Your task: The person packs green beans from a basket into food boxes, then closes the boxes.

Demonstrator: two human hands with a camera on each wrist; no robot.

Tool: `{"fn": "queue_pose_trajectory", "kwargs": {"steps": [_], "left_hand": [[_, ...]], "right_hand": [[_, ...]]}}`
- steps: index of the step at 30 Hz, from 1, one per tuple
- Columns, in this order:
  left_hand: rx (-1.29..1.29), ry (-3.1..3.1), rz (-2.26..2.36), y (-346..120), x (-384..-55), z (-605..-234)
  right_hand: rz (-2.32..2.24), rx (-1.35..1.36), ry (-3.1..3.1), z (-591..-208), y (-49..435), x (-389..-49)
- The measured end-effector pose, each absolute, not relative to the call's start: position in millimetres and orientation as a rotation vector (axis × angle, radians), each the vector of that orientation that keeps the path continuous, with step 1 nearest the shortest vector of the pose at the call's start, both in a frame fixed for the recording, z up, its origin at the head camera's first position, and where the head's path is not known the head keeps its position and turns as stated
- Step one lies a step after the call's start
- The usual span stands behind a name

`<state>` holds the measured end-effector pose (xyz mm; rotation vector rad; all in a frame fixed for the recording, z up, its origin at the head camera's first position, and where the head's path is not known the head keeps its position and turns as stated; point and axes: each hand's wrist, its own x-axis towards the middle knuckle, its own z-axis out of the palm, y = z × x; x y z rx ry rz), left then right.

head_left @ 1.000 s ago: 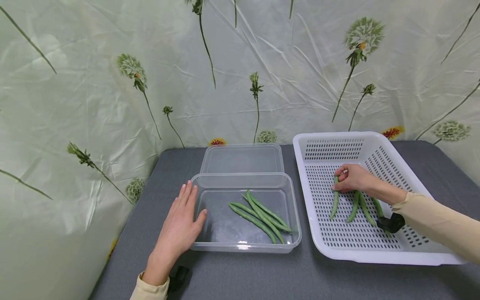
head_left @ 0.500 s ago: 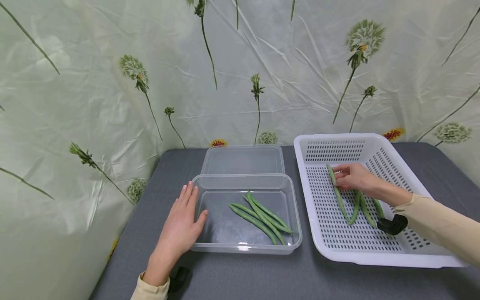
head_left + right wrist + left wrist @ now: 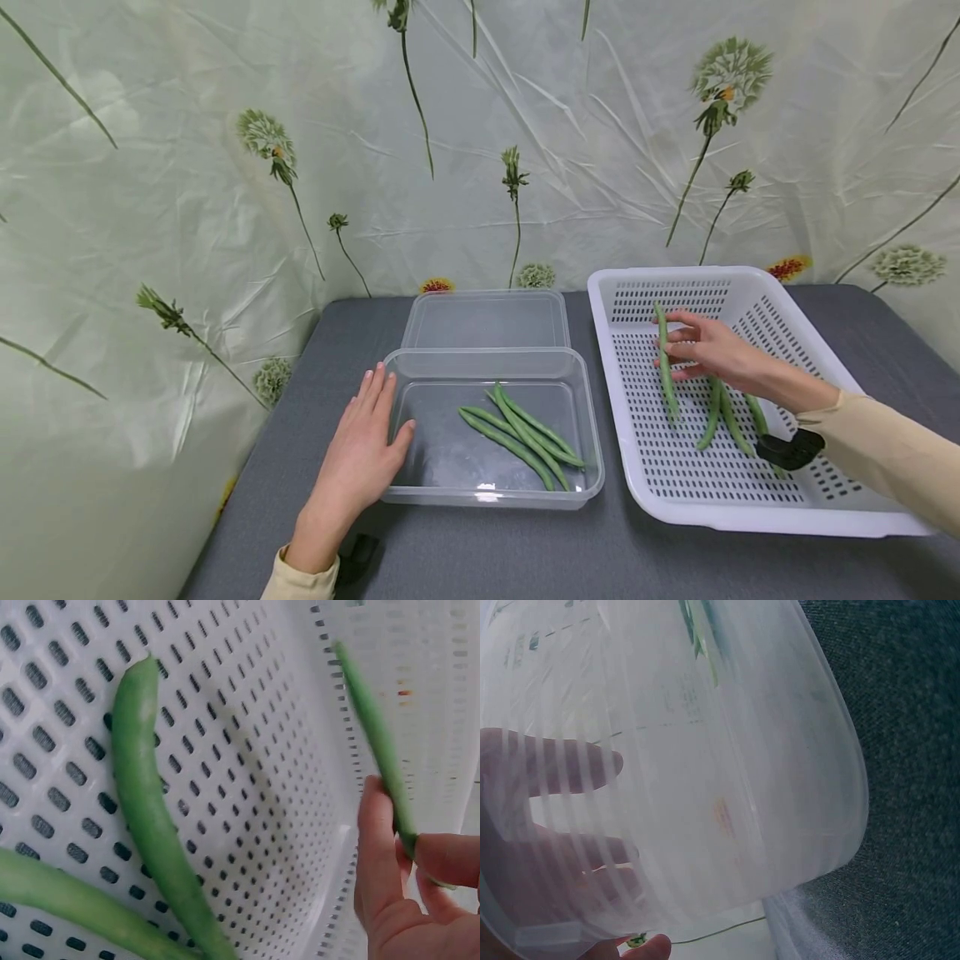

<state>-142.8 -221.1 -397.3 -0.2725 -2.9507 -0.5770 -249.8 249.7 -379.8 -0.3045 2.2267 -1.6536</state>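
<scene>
Over the white perforated basket (image 3: 645, 492), my right hand (image 3: 716, 354) pinches one green bean (image 3: 665, 367) between thumb and fingers. In the right wrist view the held green bean (image 3: 379, 742) points up and away from the fingertips. Below the wrist, several green beans (image 3: 727, 421) lie on the basket floor, partly hidden by the arm. My left hand (image 3: 358, 450) rests with straight fingers along the left rim of a clear plastic container (image 3: 487, 497). Inside that container several green beans (image 3: 525, 437) lie in a loose pile toward its right side.
A clear lid (image 3: 487, 319) lies flat behind the container. Both containers stand side by side on a grey cloth-covered table (image 3: 480, 554), with a narrow gap between them. A flower-printed sheet (image 3: 450, 150) hangs behind and to the left.
The right hand keeps hold of its bean and has shifted it slightly up and away in the basket, its fingers now more spread. The left hand stays still.
</scene>
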Motion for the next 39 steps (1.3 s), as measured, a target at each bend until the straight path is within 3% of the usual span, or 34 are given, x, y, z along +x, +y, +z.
{"fn": "queue_pose_trajectory", "kwargs": {"steps": [25, 39], "left_hand": [[-0.312, -2.968, -0.482, -221, -143, -396], [-0.299, -2.970, -0.490, -221, -143, -396]], "right_hand": [[-1.645, -0.594, 2.487, -332, 210, -222], [-1.734, -0.690, 2.330, -321, 168, -214]]}}
